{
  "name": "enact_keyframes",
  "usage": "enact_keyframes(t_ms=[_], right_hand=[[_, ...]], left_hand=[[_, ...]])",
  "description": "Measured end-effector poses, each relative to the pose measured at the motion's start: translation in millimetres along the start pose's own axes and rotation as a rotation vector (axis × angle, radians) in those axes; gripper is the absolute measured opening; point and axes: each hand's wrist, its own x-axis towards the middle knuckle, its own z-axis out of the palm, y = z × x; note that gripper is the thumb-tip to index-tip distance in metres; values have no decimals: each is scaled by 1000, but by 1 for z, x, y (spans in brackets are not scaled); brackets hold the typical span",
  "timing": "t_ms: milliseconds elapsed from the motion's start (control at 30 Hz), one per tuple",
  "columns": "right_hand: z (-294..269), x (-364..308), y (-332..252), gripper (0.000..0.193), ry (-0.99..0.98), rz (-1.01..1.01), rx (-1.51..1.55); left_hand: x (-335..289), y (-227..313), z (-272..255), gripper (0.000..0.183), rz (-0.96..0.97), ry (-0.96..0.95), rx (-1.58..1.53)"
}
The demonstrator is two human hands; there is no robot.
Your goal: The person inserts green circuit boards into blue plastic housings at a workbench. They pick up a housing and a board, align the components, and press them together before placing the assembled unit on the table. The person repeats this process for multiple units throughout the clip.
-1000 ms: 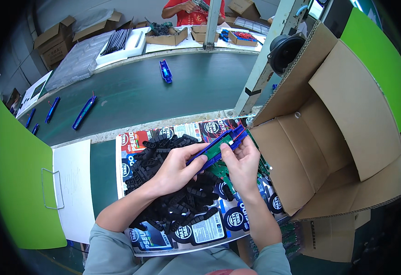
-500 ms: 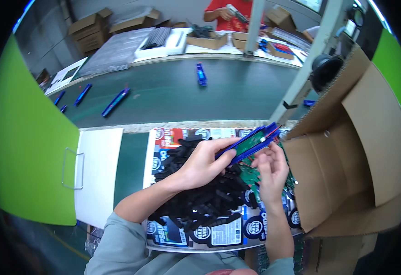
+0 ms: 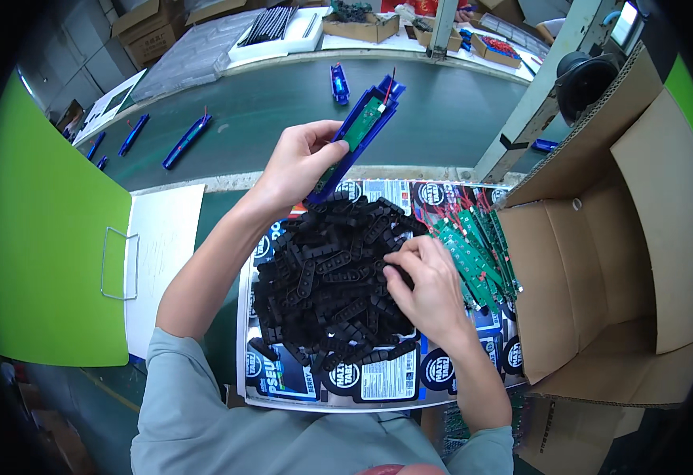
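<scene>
My left hand [image 3: 303,162] is closed around a long blue plastic housing [image 3: 390,89], held up tilted over the far edge of the work board. Inside the housing lies a green circuit board [image 3: 364,125], with red and dark wires rising from its far end. My right hand [image 3: 428,286] reaches into the right side of a heap of black plastic parts [image 3: 326,273], thumb and fingertips pinched on a black part there; the fingers partly hide it. Just right of that hand, several green circuit boards with red wires [image 3: 477,253] lie in a loose stack.
Beyond the work board runs a green conveyor [image 3: 259,119] carrying several blue housings [image 3: 188,142]. An open cardboard box [image 3: 584,285] stands at the right, beside a metal post [image 3: 512,134]. A green panel [image 3: 53,237] rises at the left. Another person's red clothing [image 3: 421,6] shows across the conveyor.
My left hand has lifted the blue housing away to the left and farther off. The right hand has left the housing and come down onto the black parts. The view has shifted.
</scene>
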Motion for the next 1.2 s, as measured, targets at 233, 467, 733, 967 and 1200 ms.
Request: enact_keyframes(t_ms=[233, 467, 733, 967, 1200], right_hand=[[-2, 1, -2, 13, 42, -13, 26], [14, -1, -1, 16, 156, -13, 187], [21, -6, 6, 17, 169, -11, 170], [18, -4, 6, 17, 182, 17, 212], [12, -2, 9, 20, 234, 32, 307]], left_hand=[[91, -52, 27, 31, -37, -6, 292], [175, -76, 74, 41, -238, 84, 617], [221, -90, 113, 34, -380, 188, 787], [225, -106, 98, 42, -362, 130, 877], [185, -95, 70, 45, -89, 142, 914]])
